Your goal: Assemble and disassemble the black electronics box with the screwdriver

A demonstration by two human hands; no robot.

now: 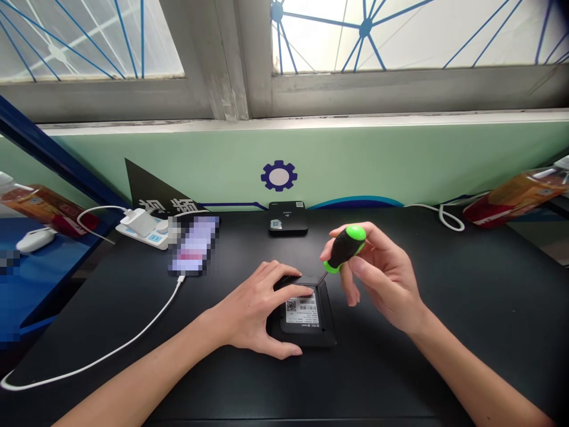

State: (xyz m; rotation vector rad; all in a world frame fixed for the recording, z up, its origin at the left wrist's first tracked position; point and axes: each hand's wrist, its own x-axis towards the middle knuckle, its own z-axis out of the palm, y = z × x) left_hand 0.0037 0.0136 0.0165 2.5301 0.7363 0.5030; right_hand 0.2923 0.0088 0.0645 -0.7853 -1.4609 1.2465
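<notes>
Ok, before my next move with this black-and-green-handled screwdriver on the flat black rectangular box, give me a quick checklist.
1. Black-and-green-handled screwdriver held in the right hand: ok.
2. Left hand resting on the flat black rectangular box: ok.
3. White rectangular label facing up: ok, though fingers partly cover it.
4. Tip seated in a screw: cannot tell, too small; it points at the box's far right corner area.
5. Shaft upright: not ok if you want it straight; it leans toward the right hand.

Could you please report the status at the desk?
Left hand on labelled black box. Right hand holding screwdriver, tip at box. Left index fingertip close by.
</notes>
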